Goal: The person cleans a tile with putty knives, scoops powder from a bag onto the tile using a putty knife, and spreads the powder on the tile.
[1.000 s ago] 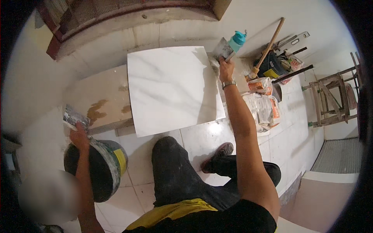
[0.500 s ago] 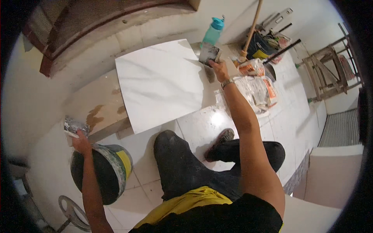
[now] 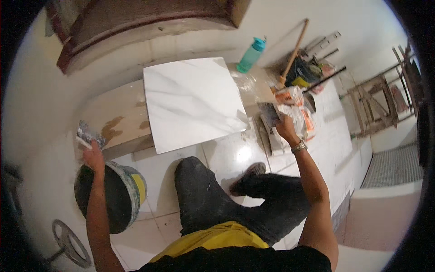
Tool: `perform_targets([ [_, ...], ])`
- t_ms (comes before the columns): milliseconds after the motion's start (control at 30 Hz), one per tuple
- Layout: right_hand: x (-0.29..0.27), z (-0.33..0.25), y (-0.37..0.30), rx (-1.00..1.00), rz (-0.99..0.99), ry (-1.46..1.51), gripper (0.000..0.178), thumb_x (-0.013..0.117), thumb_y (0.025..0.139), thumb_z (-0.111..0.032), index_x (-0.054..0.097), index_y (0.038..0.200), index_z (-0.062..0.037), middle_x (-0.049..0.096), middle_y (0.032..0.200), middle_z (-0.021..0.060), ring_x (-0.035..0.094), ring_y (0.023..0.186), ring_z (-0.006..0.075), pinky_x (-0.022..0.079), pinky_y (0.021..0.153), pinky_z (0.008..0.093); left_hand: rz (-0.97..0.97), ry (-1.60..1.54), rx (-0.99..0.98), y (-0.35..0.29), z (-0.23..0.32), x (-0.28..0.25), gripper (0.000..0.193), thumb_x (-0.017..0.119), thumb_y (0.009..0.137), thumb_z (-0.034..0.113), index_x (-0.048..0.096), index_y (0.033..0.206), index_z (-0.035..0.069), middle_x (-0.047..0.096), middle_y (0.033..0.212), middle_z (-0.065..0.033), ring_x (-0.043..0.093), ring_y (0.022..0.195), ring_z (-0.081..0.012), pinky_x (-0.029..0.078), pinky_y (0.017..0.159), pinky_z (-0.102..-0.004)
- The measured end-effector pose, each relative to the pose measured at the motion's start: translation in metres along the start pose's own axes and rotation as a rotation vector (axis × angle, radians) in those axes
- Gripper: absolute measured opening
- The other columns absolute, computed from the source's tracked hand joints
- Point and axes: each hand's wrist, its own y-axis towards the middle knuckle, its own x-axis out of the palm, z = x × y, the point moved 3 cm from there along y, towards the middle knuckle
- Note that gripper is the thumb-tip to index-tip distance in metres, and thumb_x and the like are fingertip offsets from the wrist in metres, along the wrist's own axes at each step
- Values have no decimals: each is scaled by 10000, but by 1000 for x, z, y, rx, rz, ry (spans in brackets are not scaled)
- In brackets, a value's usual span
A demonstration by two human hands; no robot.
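Note:
My left hand (image 3: 94,156) is closed on a putty knife (image 3: 89,135) whose broad blade is smeared with white paste; it hangs just past the far rim of a dark bucket (image 3: 105,199). On the right, my right hand (image 3: 286,128) grips a second putty knife (image 3: 269,113) with a dark grey blade, held over crumpled bags (image 3: 299,119). Between the two lies a large white tile (image 3: 192,102) with grey marbling, flat across a low beige ledge (image 3: 120,102). Neither blade touches the tile. Brown damp patches mark the ledge to its left.
A teal water bottle (image 3: 251,55) stands on the ledge beyond the tile. Farther right are a wooden handle (image 3: 295,52), a tool bucket (image 3: 301,72) and a wooden trestle (image 3: 378,102). At the lower left is a grey wheel-shaped object (image 3: 70,242). White tiles cover the floor.
My right hand has moved its putty knife from beside the bottle, off the ledge, back toward me and rightward over the bags. My left hand keeps its putty knife near the bucket. The view shifted slightly.

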Motion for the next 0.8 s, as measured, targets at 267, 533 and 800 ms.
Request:
perform_targets([
  [267,47,-209,228,-735,249,-569,196,536,819,-88,682,947,-117,673,938,119,610,960,288,432,834,455,-28,-36,-7,0,-13,-9,474,545,912,371,629,953,-94,656,874,-270,626,834,-437,461,745,-482],
  [533,85,-143,369,-557,96,-996,177,518,827,-137,690,866,-145,683,919,62,598,970,254,431,862,460,68,-35,-69,-6,-12,0,453,566,907,363,639,987,-77,665,936,-258,638,898,-405,464,808,-446],
  [800,137,-149,392,-893,26,-649,261,516,766,-20,695,926,-123,676,966,58,580,974,261,443,868,415,56,-79,-158,-7,-15,1,419,585,907,315,623,1017,-88,672,957,-231,639,886,-365,462,832,-434],
])
